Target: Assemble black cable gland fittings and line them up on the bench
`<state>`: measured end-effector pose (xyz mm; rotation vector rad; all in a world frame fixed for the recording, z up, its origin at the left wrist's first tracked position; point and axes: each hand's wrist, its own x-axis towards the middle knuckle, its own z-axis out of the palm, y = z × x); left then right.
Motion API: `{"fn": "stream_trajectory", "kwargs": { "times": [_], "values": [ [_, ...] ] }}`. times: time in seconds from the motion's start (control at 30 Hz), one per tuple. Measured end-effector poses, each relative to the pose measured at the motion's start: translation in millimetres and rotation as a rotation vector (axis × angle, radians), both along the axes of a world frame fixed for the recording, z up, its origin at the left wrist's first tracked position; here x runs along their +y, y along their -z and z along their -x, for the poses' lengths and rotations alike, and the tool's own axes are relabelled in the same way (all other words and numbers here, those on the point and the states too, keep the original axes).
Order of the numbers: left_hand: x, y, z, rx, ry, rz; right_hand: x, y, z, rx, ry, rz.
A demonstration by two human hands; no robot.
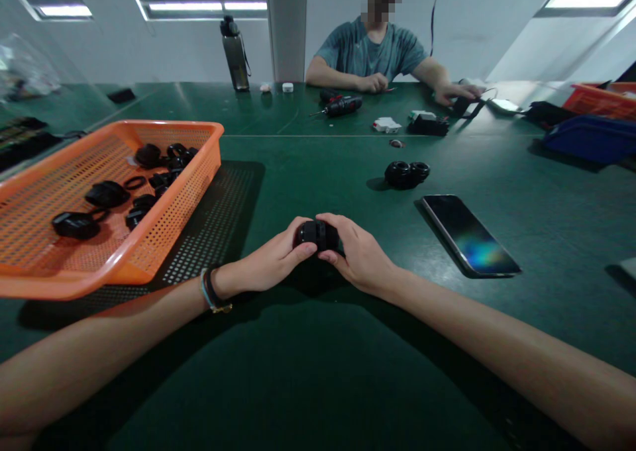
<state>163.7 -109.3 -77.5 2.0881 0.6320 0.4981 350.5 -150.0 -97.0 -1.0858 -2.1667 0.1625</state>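
Between my two hands, just above the green table (293, 332), is a black rounded part (318, 234). My left hand (278, 255) grips its left side, thumb in front and fingers behind. On the right side my right hand (360, 252) holds the same part between thumb and fingers. Beyond my right hand a pair of black round parts (407, 174) rests on the table. To the left stands an orange perforated basket (173, 232) with several similar black parts in it.
A phone (470, 234) lies right of my hands. Farther back are a power drill (342, 105), a dark bottle (234, 55), small white pieces (386, 125) and a black block (428, 124). A person (372, 57) sits opposite. Blue (591, 140) and orange bins stand far right.
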Motion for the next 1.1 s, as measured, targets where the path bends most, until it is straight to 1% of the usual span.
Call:
{"fn": "stream_trajectory", "kwargs": {
  "times": [0.13,0.27,0.43,0.7,0.97,1.1],
  "values": [
    [-2,-0.1,2,-0.008,0.020,-0.020,0,-2.8,-2,-0.039,-0.065,-0.025],
    [-3,-1.8,3,0.010,0.006,-0.029,-1,0.2,0,0.001,-0.024,-0.023],
    [-3,-2.5,3,0.021,-0.024,-0.016,-5,3.8,5,0.076,0.015,0.022],
    [-6,-0.2,5,0.040,-0.047,-0.054,-11,0.7,8,0.107,0.026,0.110],
    [-5,0.0,6,0.024,-0.014,-0.101,-13,-1.5,8,0.158,0.047,0.154],
    [-5,-1.3,5,0.028,-0.033,-0.125,-14,-5.5,10,0.198,0.059,0.225]
  ]
}}
